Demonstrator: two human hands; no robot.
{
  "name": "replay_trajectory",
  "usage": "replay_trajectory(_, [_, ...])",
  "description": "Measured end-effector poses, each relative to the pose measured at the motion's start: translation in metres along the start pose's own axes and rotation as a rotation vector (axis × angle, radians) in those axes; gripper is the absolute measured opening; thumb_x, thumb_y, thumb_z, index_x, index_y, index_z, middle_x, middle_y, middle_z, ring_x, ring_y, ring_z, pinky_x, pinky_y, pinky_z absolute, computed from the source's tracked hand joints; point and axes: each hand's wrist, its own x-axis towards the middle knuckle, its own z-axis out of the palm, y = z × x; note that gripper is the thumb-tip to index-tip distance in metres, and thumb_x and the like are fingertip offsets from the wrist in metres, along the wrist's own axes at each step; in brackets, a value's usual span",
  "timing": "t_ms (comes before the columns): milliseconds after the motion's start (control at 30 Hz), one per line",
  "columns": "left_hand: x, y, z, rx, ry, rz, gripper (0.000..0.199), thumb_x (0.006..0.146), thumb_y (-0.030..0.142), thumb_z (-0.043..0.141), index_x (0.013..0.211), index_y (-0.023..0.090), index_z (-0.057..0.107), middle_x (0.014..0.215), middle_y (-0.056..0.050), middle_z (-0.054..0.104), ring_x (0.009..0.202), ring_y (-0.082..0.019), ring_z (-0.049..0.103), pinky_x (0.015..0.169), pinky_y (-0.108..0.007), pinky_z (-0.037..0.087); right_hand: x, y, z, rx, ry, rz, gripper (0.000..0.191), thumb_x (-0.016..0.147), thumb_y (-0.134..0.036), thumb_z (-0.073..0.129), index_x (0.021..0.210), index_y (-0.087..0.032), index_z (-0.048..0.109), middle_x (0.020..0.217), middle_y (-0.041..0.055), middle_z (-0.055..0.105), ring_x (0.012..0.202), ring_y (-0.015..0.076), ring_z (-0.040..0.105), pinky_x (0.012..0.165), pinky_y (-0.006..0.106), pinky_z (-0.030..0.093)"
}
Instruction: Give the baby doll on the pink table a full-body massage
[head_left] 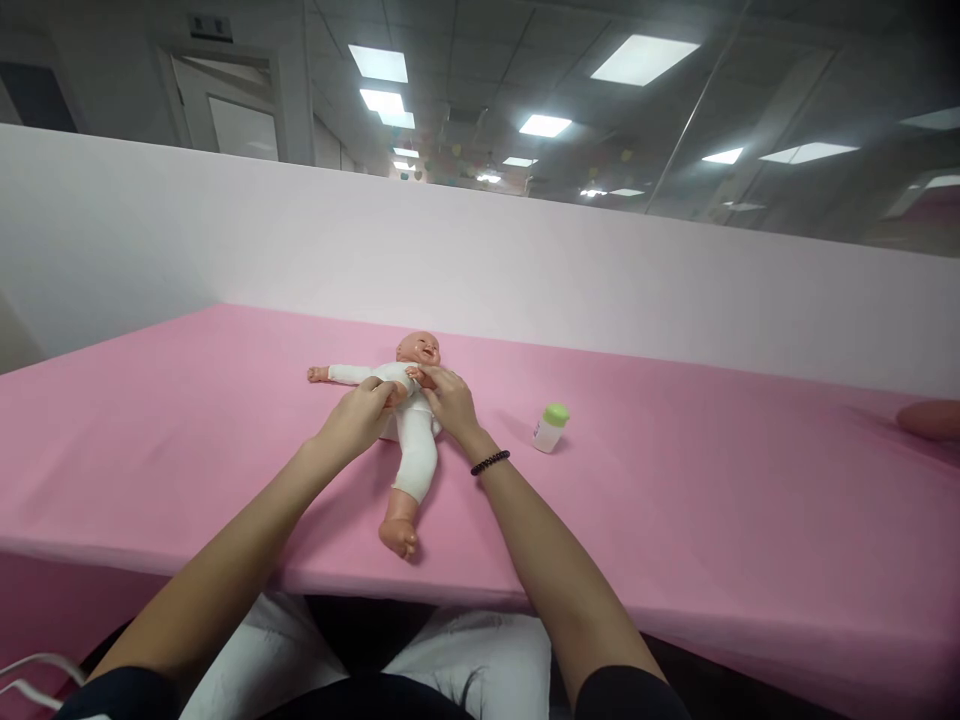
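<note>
On the pink tabletop lies a baby doll (416,455) on its back, with a white cloth body and a bare head at the far end. One doll leg stretches toward me, and one arm reaches out to the left. My left hand (360,415) is closed around what looks like the doll's other foot, bent up over its belly. Closed at the doll's chest, my right hand (450,400) pinches its small hand; the fingertips are partly hidden. A small white bottle with a green cap (551,428) stands to the right of my right hand, apart from it.
The pink-covered table (712,520) ends at a white partition (525,270) behind the doll. At the far right edge, part of a skin-coloured object (930,420) rests on the table, its kind unclear. White cables (45,665) hang at the lower left.
</note>
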Motion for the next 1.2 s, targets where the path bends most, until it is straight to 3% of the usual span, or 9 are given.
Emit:
replay_trajectory(133, [-0.029, -0.005, -0.018, -0.095, 0.151, 0.049, 0.014, 0.097, 0.024, 0.052, 0.101, 0.021, 0.065, 0.101, -0.007, 0.066, 0.083, -0.021, 0.064, 0.070, -0.032, 0.052, 0.005, 0.003, -0.008, 0.157, 0.247, 0.157, 0.040, 0.088, -0.020, 0.062, 0.127, -0.022, 0.068, 0.127, 0.0081, 0.072, 0.117, 0.0248, 0.066, 0.103, 0.041, 0.052])
replay_trajectory(333, [-0.114, 0.003, -0.039, -0.103, 0.298, -0.029, 0.023, 0.099, 0.038, 0.056, 0.114, 0.025, 0.066, 0.111, -0.005, 0.070, 0.092, -0.020, 0.070, 0.076, -0.032, 0.059, 0.012, 0.036, -0.028, 0.394, 0.627, 0.464, 0.048, 0.082, -0.025, 0.069, 0.129, -0.015, 0.064, 0.135, 0.0133, 0.067, 0.117, 0.0223, 0.066, 0.100, 0.038, 0.054])
replay_trajectory(467, [-0.160, 0.001, -0.024, -0.091, 0.314, -0.050, 0.022, 0.097, 0.038, 0.057, 0.115, 0.030, 0.067, 0.111, -0.003, 0.072, 0.092, -0.021, 0.073, 0.077, -0.033, 0.062, 0.003, 0.073, -0.035, 0.522, 0.747, 0.832, 0.044, 0.077, -0.015, 0.069, 0.121, -0.013, 0.068, 0.128, 0.0128, 0.071, 0.116, 0.0206, 0.068, 0.101, 0.034, 0.055])
replay_trajectory(567, [-0.176, -0.004, -0.005, -0.115, 0.367, -0.059, 0.022, 0.095, 0.040, 0.056, 0.114, 0.037, 0.068, 0.106, 0.000, 0.073, 0.087, -0.021, 0.074, 0.073, -0.034, 0.065, -0.012, 0.092, -0.037, 0.590, 0.776, 1.164, 0.033, 0.076, -0.011, 0.066, 0.108, -0.014, 0.070, 0.120, 0.0111, 0.073, 0.111, 0.0217, 0.070, 0.092, 0.034, 0.060])
replay_trajectory(633, [-0.180, -0.006, 0.004, -0.113, 0.412, -0.067, 0.024, 0.094, 0.041, 0.056, 0.114, 0.040, 0.068, 0.104, 0.000, 0.073, 0.086, -0.022, 0.075, 0.071, -0.037, 0.066, -0.023, 0.098, -0.038, 0.601, 0.773, 1.256, 0.028, 0.075, -0.010, 0.067, 0.102, -0.014, 0.069, 0.111, 0.0118, 0.074, 0.103, 0.0233, 0.072, 0.082, 0.036, 0.064])
replay_trajectory(800, [-0.173, -0.005, 0.000, -0.085, 0.390, -0.018, 0.023, 0.097, 0.034, 0.054, 0.117, 0.037, 0.065, 0.106, -0.001, 0.072, 0.091, -0.023, 0.075, 0.074, -0.038, 0.065, -0.022, 0.100, -0.047, 0.606, 0.776, 1.195, 0.026, 0.073, -0.012, 0.072, 0.099, -0.013, 0.069, 0.099, 0.0076, 0.075, 0.094, 0.0201, 0.073, 0.079, 0.032, 0.063])
replay_trajectory(933, [-0.141, -0.006, -0.023, 0.009, 0.400, 0.002, 0.020, 0.099, 0.030, 0.054, 0.118, 0.030, 0.063, 0.114, -0.005, 0.070, 0.097, -0.024, 0.073, 0.079, -0.037, 0.060, 0.003, 0.076, -0.050, 0.518, 0.775, 0.846, 0.046, 0.070, -0.018, 0.079, 0.114, -0.012, 0.068, 0.118, 0.0116, 0.073, 0.106, 0.0211, 0.070, 0.091, 0.033, 0.060])
replay_trajectory(1033, [-0.098, -0.010, -0.037, -0.003, 0.345, 0.035, 0.020, 0.100, 0.030, 0.052, 0.115, 0.025, 0.064, 0.113, -0.006, 0.071, 0.095, -0.024, 0.071, 0.079, -0.036, 0.058, 0.016, 0.043, -0.044, 0.386, 0.620, 0.482, 0.048, 0.074, -0.024, 0.077, 0.120, -0.014, 0.066, 0.127, 0.0143, 0.071, 0.109, 0.0229, 0.068, 0.092, 0.037, 0.059])
replay_trajectory(1200, [-0.023, -0.008, -0.033, -0.066, 0.119, 0.084, 0.014, 0.094, 0.024, 0.052, 0.097, 0.021, 0.065, 0.095, -0.006, 0.069, 0.081, -0.021, 0.065, 0.071, -0.034, 0.053, 0.011, 0.002, -0.021, 0.108, 0.299, 0.229, 0.039, 0.086, -0.021, 0.066, 0.125, -0.023, 0.068, 0.124, 0.0068, 0.073, 0.109, 0.0239, 0.068, 0.097, 0.040, 0.055])
